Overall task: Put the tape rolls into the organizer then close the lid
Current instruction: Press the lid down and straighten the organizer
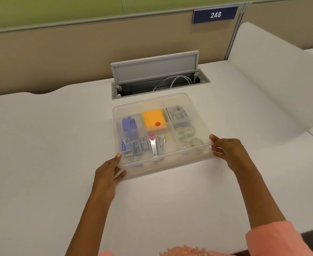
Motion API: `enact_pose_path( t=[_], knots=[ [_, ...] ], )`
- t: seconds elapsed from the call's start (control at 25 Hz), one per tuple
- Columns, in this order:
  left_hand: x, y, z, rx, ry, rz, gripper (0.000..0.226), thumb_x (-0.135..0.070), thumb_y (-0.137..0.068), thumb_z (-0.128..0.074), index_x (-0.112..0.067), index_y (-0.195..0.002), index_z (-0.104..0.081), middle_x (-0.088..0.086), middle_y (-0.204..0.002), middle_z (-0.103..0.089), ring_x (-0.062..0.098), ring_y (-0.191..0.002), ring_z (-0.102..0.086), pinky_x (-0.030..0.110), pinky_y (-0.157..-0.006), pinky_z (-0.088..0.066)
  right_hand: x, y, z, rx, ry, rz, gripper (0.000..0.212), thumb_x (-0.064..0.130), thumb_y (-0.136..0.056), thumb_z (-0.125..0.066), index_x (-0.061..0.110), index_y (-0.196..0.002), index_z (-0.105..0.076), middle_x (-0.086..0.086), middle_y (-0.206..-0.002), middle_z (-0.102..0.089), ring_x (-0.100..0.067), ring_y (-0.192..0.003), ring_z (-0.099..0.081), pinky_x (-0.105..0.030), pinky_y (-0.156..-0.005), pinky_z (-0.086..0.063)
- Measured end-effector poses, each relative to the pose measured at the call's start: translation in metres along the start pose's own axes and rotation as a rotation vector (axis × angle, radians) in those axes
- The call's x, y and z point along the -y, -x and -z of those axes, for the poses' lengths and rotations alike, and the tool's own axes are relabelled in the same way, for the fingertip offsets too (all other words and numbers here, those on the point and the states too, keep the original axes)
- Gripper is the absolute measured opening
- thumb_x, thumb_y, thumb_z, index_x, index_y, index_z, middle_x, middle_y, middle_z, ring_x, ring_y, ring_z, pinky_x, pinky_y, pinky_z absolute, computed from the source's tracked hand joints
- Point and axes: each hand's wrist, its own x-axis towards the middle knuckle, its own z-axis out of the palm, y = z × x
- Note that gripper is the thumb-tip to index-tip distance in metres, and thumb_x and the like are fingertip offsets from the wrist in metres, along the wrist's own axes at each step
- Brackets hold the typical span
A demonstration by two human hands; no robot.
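Note:
A clear plastic organizer [170, 164] sits on the white desk with its translucent lid [133, 108] lying flat on top. Through the lid I see several tape rolls [188, 136] in the right front compartment. My left hand [108, 172] grips the organizer's near left corner, thumb on the lid's rim. My right hand [226, 151] holds the near right corner, fingers against the side wall. Other compartments hold staple boxes, a metal stapler, orange sticky notes and a purple item.
An open grey cable hatch [157, 78] with white cables lies in the desk just behind the organizer. A beige partition [59, 52] with a blue sign reading 248 runs along the back. A white divider [281, 80] rises at the right.

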Motion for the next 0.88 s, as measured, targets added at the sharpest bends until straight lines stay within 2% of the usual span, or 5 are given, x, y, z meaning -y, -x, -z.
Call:
enact_pose_path(
  t=[0.16, 0.32, 0.52, 0.72, 0.88],
  knots=[
    [-0.004, 0.005, 0.000, 0.129, 0.192, 0.018, 0.010, -0.026, -0.087, -0.060, -0.018, -0.092, -0.058, 0.012, -0.098, -0.060, 0.024, -0.087, -0.060, 0.042, -0.088, -0.048, 0.013, 0.005, -0.003, 0.156, -0.182, -0.199, 0.020, 0.024, -0.083, -0.066, 0.005, -0.085, -0.057, -0.026, -0.098, -0.059, -0.043, -0.091, -0.059, -0.055, -0.087, -0.049],
    [-0.013, 0.005, 0.004, 0.232, 0.391, 0.124, 0.042, -0.021, -0.083, -0.065, -0.013, -0.121, -0.049, 0.026, -0.114, -0.058, 0.041, -0.108, -0.058, 0.056, -0.099, -0.044, 0.023, 0.005, -0.002, 0.198, -0.329, -0.228, 0.032, 0.018, -0.077, -0.071, 0.003, -0.101, -0.055, -0.033, -0.105, -0.057, -0.046, -0.101, -0.059, -0.057, -0.093, -0.046],
    [-0.015, 0.008, 0.003, 0.178, 0.432, 0.175, 0.035, -0.023, -0.079, -0.068, -0.008, -0.108, -0.053, 0.025, -0.107, -0.061, 0.035, -0.100, -0.061, 0.049, -0.092, -0.048, 0.020, 0.003, 0.001, 0.203, -0.354, -0.253, 0.039, 0.010, -0.073, -0.073, -0.003, -0.103, -0.052, -0.039, -0.105, -0.056, -0.048, -0.098, -0.060, -0.056, -0.092, -0.047],
    [-0.015, 0.004, 0.007, 0.209, 0.425, 0.218, 0.043, -0.020, -0.082, -0.065, -0.007, -0.120, -0.049, 0.025, -0.113, -0.059, 0.035, -0.105, -0.060, 0.048, -0.082, -0.053, 0.017, -0.003, 0.005, 0.241, -0.356, -0.299, 0.061, 0.005, -0.065, -0.074, -0.002, -0.119, -0.047, -0.039, -0.112, -0.054, -0.050, -0.100, -0.058, -0.058, -0.079, -0.053],
    [-0.014, 0.001, 0.010, 0.163, 0.239, 0.195, 0.037, -0.013, -0.082, -0.064, -0.002, -0.116, -0.054, 0.022, -0.103, -0.060, 0.032, -0.098, -0.060, 0.045, -0.081, -0.057, 0.011, -0.008, 0.007, 0.263, -0.306, -0.322, 0.060, 0.003, -0.066, -0.071, -0.004, -0.121, -0.049, -0.033, -0.116, -0.056, -0.045, -0.098, -0.060, -0.051, -0.072, -0.057]
  ],
)
